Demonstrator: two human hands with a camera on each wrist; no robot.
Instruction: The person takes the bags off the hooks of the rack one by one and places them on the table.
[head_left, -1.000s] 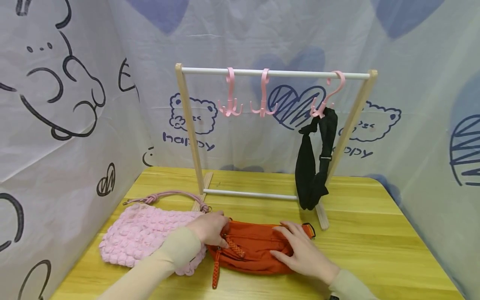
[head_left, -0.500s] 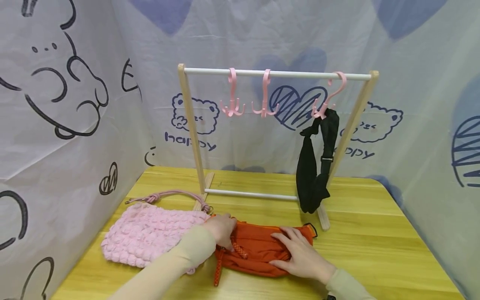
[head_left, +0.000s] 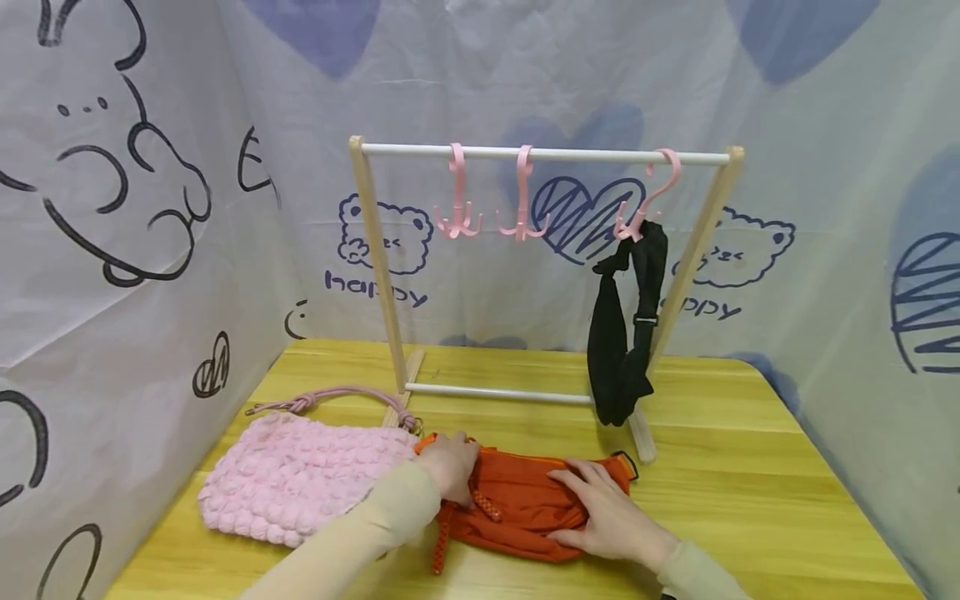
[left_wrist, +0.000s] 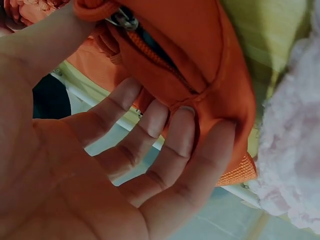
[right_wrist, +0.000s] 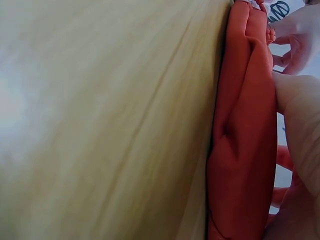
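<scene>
An orange-red zipped bag [head_left: 525,500] lies on the table. My left hand [head_left: 450,471] grips its left end; in the left wrist view, the curved fingers of that hand [left_wrist: 95,165] touch the bag [left_wrist: 200,65] beside a zip. My right hand [head_left: 611,517] rests on its right part, fingers spread over the top and thumb near the lower front. Seen from the right wrist, the bag [right_wrist: 245,120] stands between the tabletop and my right hand [right_wrist: 302,120]. Braided orange pulls [head_left: 441,542] hang at its left front.
A pink puffy bag [head_left: 300,475] lies left of the orange one. Behind stands a rack with a white rail [head_left: 570,156] and pink hooks [head_left: 522,200]; a black bag [head_left: 611,350] hangs from the right hook [head_left: 660,196]. Patterned cloth [head_left: 480,67] surrounds the table.
My left hand has shifted right along the left end of the orange bag, uncovering its left tip. The orange bag has moved slightly right, with my right hand still on it.
</scene>
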